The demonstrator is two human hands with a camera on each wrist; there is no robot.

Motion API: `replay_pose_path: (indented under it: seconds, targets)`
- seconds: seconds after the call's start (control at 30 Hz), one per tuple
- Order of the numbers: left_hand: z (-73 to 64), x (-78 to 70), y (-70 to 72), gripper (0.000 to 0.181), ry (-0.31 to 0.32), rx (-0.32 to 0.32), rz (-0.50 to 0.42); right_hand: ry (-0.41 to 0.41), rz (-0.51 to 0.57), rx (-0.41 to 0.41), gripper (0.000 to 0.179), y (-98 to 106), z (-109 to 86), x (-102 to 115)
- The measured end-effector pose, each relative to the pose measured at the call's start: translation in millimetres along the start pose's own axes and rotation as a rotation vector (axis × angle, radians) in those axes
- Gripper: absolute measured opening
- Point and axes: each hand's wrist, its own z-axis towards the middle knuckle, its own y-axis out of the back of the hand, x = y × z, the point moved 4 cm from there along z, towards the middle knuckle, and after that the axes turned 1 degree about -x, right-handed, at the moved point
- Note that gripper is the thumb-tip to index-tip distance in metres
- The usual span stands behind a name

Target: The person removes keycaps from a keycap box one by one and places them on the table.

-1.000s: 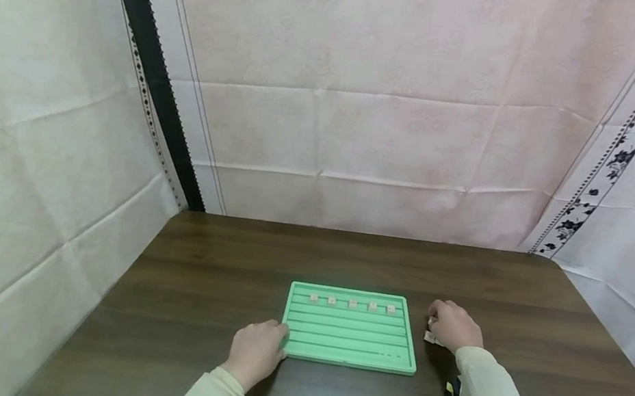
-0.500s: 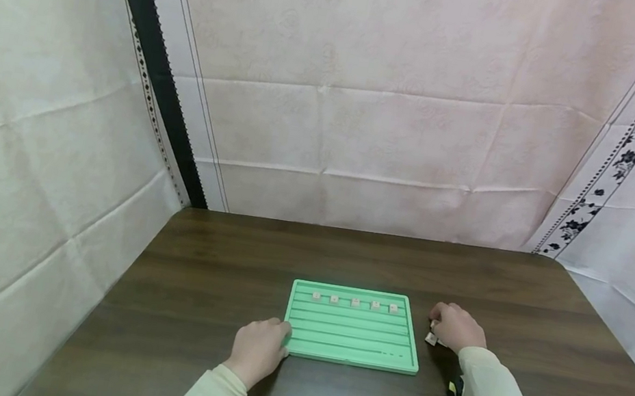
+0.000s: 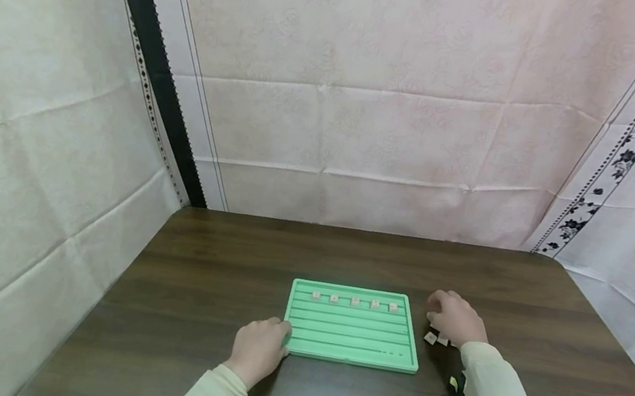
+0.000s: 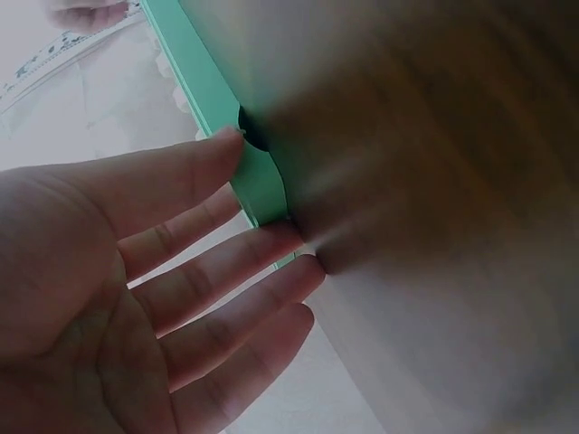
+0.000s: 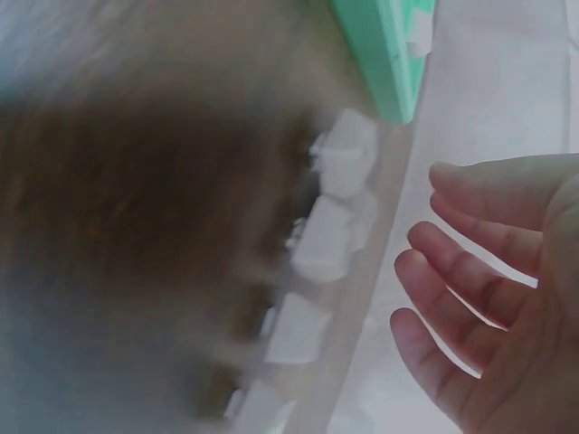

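A light green ridged board [image 3: 354,335] lies on the table, with a row of small white letter-like tiles [image 3: 355,301] along its top groove. My left hand [image 3: 257,353] holds the board's near left corner; in the left wrist view the thumb [image 4: 194,167] presses the front edge and the other fingers lie by the left side. To the right of the board my right hand [image 3: 457,318] hovers just above a cluster of loose white tiles [image 3: 430,338]. The right wrist view shows its fingers loosely bent, apart from the white blocks [image 5: 323,240], and nothing visible between them.
The dark brown wooden table [image 3: 219,265] carries the board and tiles. Pale cloth [image 3: 398,121] hangs behind it and at both sides. A dark object with a yellow-green patch [image 3: 456,387] shows under the right forearm.
My right hand has lifted and moved slightly away from the loose tiles, uncovering more of them. The left hand and the board look unchanged apart from a small camera shift.
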Motion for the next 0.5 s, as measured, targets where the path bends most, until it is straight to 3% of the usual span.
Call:
replay_pose_path:
  seconds: [0.23,0.5]
  targets:
    - [-1.1,-1.2,0.8,0.020,-0.031,-0.055,0.032,0.052,0.044,-0.054,0.026,3.7,3.2,19.0]
    - [-0.6,-1.2,-1.6,0.019,-0.011,-0.017,0.040,0.108,0.061,-0.064,0.025,-0.9,9.9,38.7]
